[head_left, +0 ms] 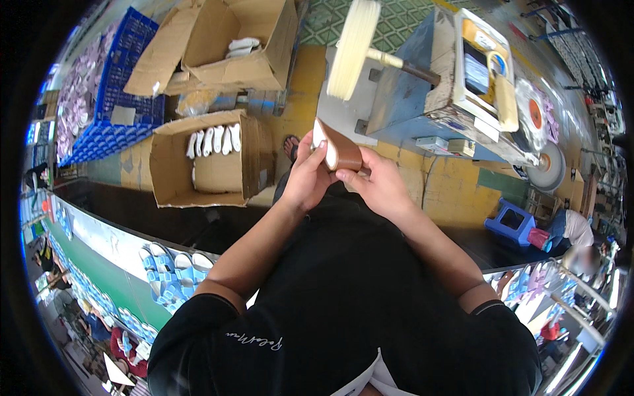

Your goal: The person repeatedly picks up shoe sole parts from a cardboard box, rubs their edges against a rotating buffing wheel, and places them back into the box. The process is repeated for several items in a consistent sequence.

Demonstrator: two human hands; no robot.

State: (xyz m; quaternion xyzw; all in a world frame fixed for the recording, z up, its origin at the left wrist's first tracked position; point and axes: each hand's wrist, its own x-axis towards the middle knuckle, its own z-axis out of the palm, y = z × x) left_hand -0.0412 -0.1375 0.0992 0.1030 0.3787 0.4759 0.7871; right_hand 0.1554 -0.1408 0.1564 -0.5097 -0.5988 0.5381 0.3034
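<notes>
Brown-and-white shoe piece held up in both my hands, just ahead of my black shirt. Narrow white end points forward and left; long axis slants back toward my right. Left hand clamped on it, thumb against white face; right hand clamped on brown end. White script on shirt's left chest. Carton: white pieces lined along far edge. Blue crate: pale label on side wall, too small to read.

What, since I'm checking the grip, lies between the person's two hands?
The head view shows a brown, white-faced wedge between the left hand and the right hand; both touch it.
</notes>
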